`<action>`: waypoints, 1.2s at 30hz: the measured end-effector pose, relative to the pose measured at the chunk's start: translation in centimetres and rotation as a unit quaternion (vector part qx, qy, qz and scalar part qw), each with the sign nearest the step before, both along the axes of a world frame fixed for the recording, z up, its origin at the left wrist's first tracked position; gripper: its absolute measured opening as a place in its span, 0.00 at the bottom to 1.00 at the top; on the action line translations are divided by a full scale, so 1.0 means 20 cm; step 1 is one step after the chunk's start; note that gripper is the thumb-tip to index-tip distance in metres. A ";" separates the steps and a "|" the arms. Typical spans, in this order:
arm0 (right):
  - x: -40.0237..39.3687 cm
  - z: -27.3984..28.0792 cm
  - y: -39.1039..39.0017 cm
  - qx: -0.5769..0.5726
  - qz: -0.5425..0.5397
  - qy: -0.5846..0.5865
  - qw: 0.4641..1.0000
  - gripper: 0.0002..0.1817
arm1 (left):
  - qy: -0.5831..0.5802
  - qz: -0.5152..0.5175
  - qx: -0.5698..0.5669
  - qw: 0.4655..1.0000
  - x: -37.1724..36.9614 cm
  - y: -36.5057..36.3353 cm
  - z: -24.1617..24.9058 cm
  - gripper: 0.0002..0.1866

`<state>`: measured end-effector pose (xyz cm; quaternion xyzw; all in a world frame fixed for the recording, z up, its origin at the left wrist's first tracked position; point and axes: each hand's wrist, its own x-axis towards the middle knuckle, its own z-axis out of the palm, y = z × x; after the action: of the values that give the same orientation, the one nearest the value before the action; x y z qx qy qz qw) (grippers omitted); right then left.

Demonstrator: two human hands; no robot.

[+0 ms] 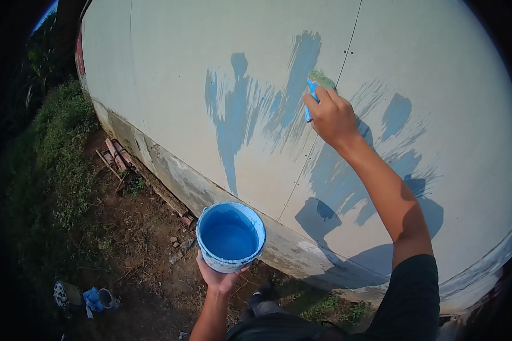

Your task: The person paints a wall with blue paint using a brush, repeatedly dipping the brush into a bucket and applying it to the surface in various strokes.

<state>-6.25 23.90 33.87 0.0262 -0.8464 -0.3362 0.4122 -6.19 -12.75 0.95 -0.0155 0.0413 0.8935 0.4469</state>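
My left hand [221,277] holds a small bucket [231,263] from below, its palm under the base and fingers against the side. Blue paint [228,237] lies inside, and the rim is smeared with it. In my right hand [333,116] is a paintbrush [312,94] with a blue handle, fingers closed around it. The bristles are at the pale wall [170,85], beside a dark panel seam. Streaky blue patches [305,57] cover parts of the wall left of the brush, and more lie to the right, partly under my arm and its shadow.
Along the wall's foot runs a stained concrete base [176,165], with wooden pieces [117,154] lying against it. Green plants [62,131] grow at the left. A container [106,299] and a blue crumpled item [92,299] sit on the bare soil [142,267] at lower left.
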 end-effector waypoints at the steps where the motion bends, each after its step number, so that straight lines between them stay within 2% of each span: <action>1: -0.03 -0.07 0.02 0.001 0.001 -0.001 1.000 0.06 | -0.008 0.004 -0.008 1.000 0.00 0.02 -0.01 0.49; 3: -0.09 -0.35 0.09 0.139 0.037 0.014 0.989 0.05 | -0.003 0.005 0.012 1.000 -0.02 0.04 -0.01 0.49; 5: -0.08 -0.65 0.06 0.143 0.043 -0.060 0.987 0.06 | 0.000 0.008 0.029 1.000 -0.03 0.07 -0.02 0.48; 7: -0.03 -0.95 -0.01 -0.035 0.022 -0.206 0.978 0.04 | 0.004 0.014 -0.004 1.000 -0.05 0.08 -0.04 0.47; 8: -0.02 -1.02 -0.03 -0.037 0.020 -0.208 0.977 0.04 | 0.002 0.011 -0.006 1.000 -0.05 0.09 -0.03 0.47; 9: 0.00 -1.06 -0.05 -0.141 0.031 -0.250 0.958 0.04 | 0.006 0.024 -0.012 1.000 -0.06 0.10 -0.02 0.46; 10: 0.00 -1.07 -0.06 -0.240 0.043 -0.287 0.926 0.05 | 0.010 0.038 -0.016 0.999 -0.06 0.11 -0.02 0.46; 11: 0.00 -1.04 -0.02 -0.238 0.042 -0.287 0.927 0.05 | 0.011 0.038 -0.014 0.999 -0.07 0.12 -0.02 0.46; 13: 0.01 -0.85 0.00 -0.424 -0.028 -0.283 0.860 0.09 | 0.012 0.038 -0.019 0.999 -0.09 0.12 -0.05 0.50; 16: 0.05 -0.51 0.06 -0.430 -0.004 -0.191 0.882 0.10 | 0.009 0.035 0.003 0.999 -0.11 0.12 -0.07 0.51; 18: 0.08 -0.30 0.04 -0.327 0.042 -0.126 0.936 0.08 | 0.028 0.034 -0.007 0.999 -0.10 0.13 -0.03 0.51; 19: 0.09 -0.20 0.01 -0.327 0.043 -0.125 0.936 0.08 | 0.049 0.033 -0.015 0.998 -0.10 0.13 -0.01 0.51; 21: 0.10 -0.07 -0.05 -0.097 0.028 -0.017 0.995 0.06 | 0.047 0.036 -0.013 0.998 -0.09 0.13 0.01 0.51; 23: 0.07 -0.10 -0.04 -0.063 0.007 -0.008 0.998 0.05 | 0.042 0.039 -0.012 0.998 -0.08 0.12 0.00 0.51; 25: 0.04 -0.23 -0.02 -0.028 -0.016 0.000 0.999 0.04 | 0.039 0.033 -0.027 0.998 -0.07 0.10 -0.02 0.51; 27: -0.01 -0.54 0.04 0.080 -0.017 -0.013 0.997 0.05 | 0.042 0.032 -0.033 0.998 -0.07 0.09 -0.03 0.50; 29: -0.01 -0.82 0.02 0.069 -0.002 -0.062 0.996 0.05 | 0.043 0.032 -0.039 0.998 -0.05 0.07 -0.04 0.50; 31: 0.00 -1.10 -0.02 -0.079 0.013 -0.154 0.985 0.03 | 0.020 0.056 -0.060 0.996 -0.02 0.05 -0.02 0.49; 32: 0.00 -1.15 -0.05 -0.077 0.014 -0.155 0.985 0.03 | 0.019 0.057 -0.059 0.996 -0.01 0.03 -0.01 0.49; 34: 0.01 -1.17 -0.10 -0.279 0.036 -0.234 0.931 0.05 | 0.012 0.058 -0.062 0.996 0.01 0.01 0.00 0.49; 35: 0.01 -1.14 -0.08 -0.278 0.037 -0.236 0.931 0.05 | 0.011 0.060 -0.061 0.996 0.01 0.00 -0.01 0.49; 36: 0.00 -1.06 -0.07 -0.333 -0.002 -0.250 0.909 0.08 | 0.016 0.057 -0.064 0.996 0.01 -0.02 -0.02 0.49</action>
<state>-6.32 22.47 12.72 -0.0309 -0.9846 -0.0181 0.1711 -5.95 -13.10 0.52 -0.0321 0.1041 0.9134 0.3923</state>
